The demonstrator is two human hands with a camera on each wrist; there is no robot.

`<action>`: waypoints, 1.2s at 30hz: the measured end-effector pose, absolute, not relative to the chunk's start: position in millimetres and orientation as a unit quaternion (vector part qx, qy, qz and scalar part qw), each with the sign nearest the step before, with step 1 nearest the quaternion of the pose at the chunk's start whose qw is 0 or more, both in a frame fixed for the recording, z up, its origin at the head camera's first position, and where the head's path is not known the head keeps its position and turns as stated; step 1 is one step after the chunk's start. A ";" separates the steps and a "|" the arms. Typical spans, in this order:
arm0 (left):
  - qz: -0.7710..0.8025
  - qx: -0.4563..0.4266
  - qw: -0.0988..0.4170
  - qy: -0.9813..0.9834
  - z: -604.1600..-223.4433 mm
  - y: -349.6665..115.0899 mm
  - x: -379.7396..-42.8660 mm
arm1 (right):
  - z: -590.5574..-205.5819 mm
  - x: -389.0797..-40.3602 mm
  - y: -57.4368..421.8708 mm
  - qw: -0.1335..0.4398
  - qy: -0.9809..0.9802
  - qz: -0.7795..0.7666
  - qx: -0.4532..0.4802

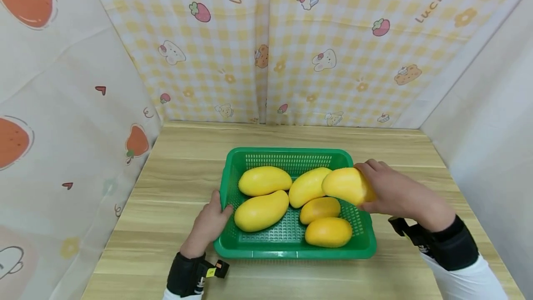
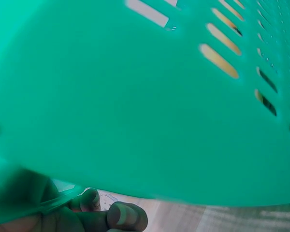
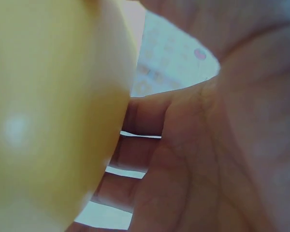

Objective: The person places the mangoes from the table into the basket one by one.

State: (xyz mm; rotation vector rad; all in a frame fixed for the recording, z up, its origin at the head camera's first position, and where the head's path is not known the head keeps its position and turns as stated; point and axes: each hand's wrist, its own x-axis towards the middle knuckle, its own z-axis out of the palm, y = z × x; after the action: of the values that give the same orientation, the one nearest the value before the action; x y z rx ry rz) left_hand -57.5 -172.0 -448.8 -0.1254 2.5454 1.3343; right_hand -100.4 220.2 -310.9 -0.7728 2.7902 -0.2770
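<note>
My right hand (image 1: 395,191) grips a yellow mango (image 1: 345,184) by its right end, over the right side of a green plastic basket (image 1: 291,253). In the right wrist view, the fingers (image 3: 140,152) curl against the mango's smooth side. My left hand (image 1: 210,221) holds the basket's left rim, thumb over the edge. The basket wall (image 2: 111,111) fills most of the left wrist view, with fingertips (image 2: 125,216) below it. Two large yellow mangoes, one of them the front-left mango (image 1: 261,211), lie at left; another yellow mango (image 1: 309,186) and two smaller orange-yellow mangoes, including the front-right mango (image 1: 328,232), lie at right.
The basket stands on a light wood-grain table (image 1: 183,161). A yellow checked cloth (image 1: 208,59) hangs behind the table. Printed white cloth (image 1: 83,119) borders the left side and a plain white sheet (image 1: 487,91) the right.
</note>
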 end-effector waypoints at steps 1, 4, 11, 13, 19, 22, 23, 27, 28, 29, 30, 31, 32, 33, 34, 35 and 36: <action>0.460 -0.043 0.132 0.877 -449.3 -171.9 -57.6 | -310.5 -100.3 216.6 0.116 0.951 -0.094 -0.272; 0.461 -0.047 0.134 0.876 -450.6 -171.7 -57.8 | -309.4 -100.5 205.4 0.124 0.944 -0.095 -0.290; 0.461 -0.047 0.138 0.876 -447.7 -172.5 -56.7 | -314.3 -101.1 179.9 0.138 0.932 -0.075 -0.326; 0.462 -0.048 0.138 0.875 -446.5 -172.2 -56.5 | -316.3 -101.2 173.2 0.139 0.929 -0.067 -0.336; 0.464 -0.049 0.142 0.873 -445.9 -171.4 -56.5 | -317.6 -98.3 154.3 0.161 0.921 -0.055 -0.350; 0.459 -0.049 0.137 0.876 -445.6 -172.5 -56.4 | -318.7 -97.5 141.2 0.166 0.911 -0.039 -0.376; 0.459 -0.048 0.136 0.877 -445.9 -173.0 -56.5 | -320.0 -97.1 136.5 0.168 0.907 -0.031 -0.385; 0.461 -0.048 0.135 0.876 -448.4 -174.1 -57.6 | -327.7 -94.4 117.9 0.179 0.892 0.001 -0.414; 0.463 -0.049 0.137 0.874 -449.1 -173.9 -57.8 | -329.7 -93.6 114.0 0.183 0.889 0.007 -0.420; 0.465 -0.051 0.138 0.873 -449.8 -173.7 -58.1 | -331.7 -93.0 110.4 0.189 0.886 0.013 -0.423; 0.465 -0.050 0.139 0.873 -450.2 -173.5 -58.1 | -333.5 -92.7 107.0 0.195 0.883 0.017 -0.428; 0.466 -0.051 0.140 0.872 -450.1 -173.3 -58.1 | -335.7 -92.6 103.9 0.200 0.879 0.020 -0.432; 0.466 -0.051 0.140 0.872 -450.2 -173.0 -58.1 | -338.1 -92.9 100.9 0.204 0.875 0.019 -0.438; 0.466 -0.050 0.140 0.872 -449.9 -172.7 -57.9 | -340.5 -93.3 98.3 0.209 0.872 0.019 -0.443; 0.465 -0.050 0.140 0.873 -450.0 -172.6 -57.8 | -343.0 -93.7 95.8 0.214 0.868 0.017 -0.447; 0.464 -0.049 0.140 0.873 -449.7 -172.4 -57.6 | -345.7 -94.0 93.5 0.217 0.865 0.015 -0.452; 0.463 -0.047 0.140 0.874 -449.4 -172.2 -57.4 | -348.4 -94.2 91.2 0.219 0.862 0.013 -0.457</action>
State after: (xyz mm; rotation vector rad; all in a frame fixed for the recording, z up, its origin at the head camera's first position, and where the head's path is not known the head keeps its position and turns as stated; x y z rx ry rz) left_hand -57.4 -172.2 -449.4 -0.1372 2.5244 1.3392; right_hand -94.2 91.2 -348.4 -1.2642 2.3845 0.0370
